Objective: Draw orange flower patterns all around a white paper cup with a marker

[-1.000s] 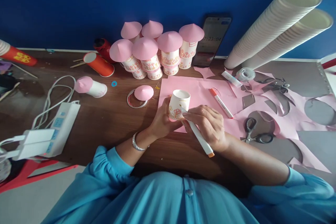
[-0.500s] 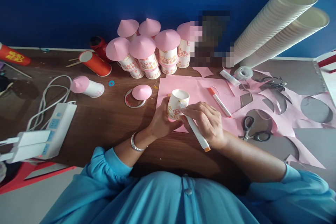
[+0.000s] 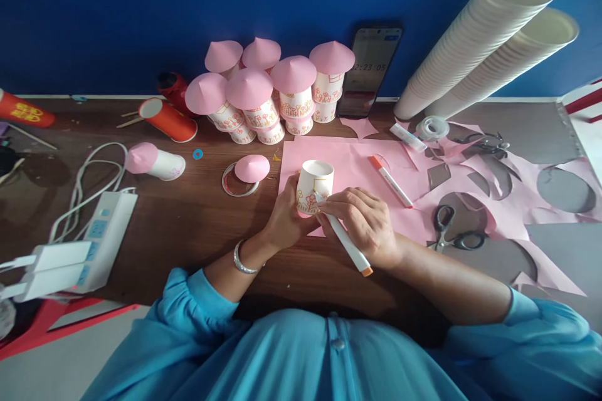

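A white paper cup [image 3: 308, 183] with flowers and grass drawn on its side sits in my left hand [image 3: 288, 216], whose fingers wrap round it. Its open rim faces up. My right hand [image 3: 364, 222] is closed on a white marker pen [image 3: 347, 242] with an orange end pointing down toward me. The pen's tip touches or nearly touches the cup's wall, where yellow lines show near a red flower. Under the cup lies a pink sheet of paper [image 3: 348, 160]. An orange-capped marker [image 3: 391, 182] rests on that sheet, right of my hands.
Several decorated cup towers with pink cone roofs [image 3: 249, 89] stand by the wall, beside a phone [image 3: 369, 72]. Tall paper cup stacks [image 3: 470, 44], tape [image 3: 433, 128], scissors [image 3: 454, 235] and pink scraps [image 3: 508, 200] fill the right. A power strip [image 3: 101, 241] lies left.
My right hand has moved the pen slightly down along the cup, and more yellow line shows on its side, now a corner shape. The whole view has shifted a little.
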`<state>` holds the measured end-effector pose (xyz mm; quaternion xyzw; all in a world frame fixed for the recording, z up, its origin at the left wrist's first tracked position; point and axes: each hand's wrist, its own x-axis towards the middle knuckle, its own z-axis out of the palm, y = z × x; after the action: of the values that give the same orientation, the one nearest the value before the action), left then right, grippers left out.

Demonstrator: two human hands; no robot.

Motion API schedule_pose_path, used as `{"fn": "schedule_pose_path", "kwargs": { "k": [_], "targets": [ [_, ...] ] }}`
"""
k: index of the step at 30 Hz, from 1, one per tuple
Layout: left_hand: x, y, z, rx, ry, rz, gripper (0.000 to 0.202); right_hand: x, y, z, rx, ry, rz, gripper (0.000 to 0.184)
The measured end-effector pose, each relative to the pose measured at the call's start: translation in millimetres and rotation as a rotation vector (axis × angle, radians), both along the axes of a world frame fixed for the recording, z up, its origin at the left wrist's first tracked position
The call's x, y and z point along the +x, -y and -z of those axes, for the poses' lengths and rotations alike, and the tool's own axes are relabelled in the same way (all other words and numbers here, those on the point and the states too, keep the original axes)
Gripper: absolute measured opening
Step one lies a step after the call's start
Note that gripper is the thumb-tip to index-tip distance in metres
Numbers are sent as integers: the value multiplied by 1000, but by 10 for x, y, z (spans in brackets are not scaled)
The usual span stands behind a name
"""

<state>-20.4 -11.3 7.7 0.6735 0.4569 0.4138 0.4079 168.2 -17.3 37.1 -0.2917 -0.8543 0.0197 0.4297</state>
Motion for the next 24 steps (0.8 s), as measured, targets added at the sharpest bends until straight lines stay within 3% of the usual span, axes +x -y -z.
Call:
{"fn": "schedule_pose_path", "kwargs": {
  "k": [5, 15, 24],
  "targets": [
    [-12, 2, 15, 0, -25, -16, 57, -12, 3, -18, -15, -5, -14, 16],
    [-31, -2, 29, -63, 13, -23, 63, 1, -11, -17, -16, -39, -32, 24],
    [-42, 3, 39, -190, 70, -77, 66, 18, -39, -33, -35, -87, -2, 20]
  ]
}}
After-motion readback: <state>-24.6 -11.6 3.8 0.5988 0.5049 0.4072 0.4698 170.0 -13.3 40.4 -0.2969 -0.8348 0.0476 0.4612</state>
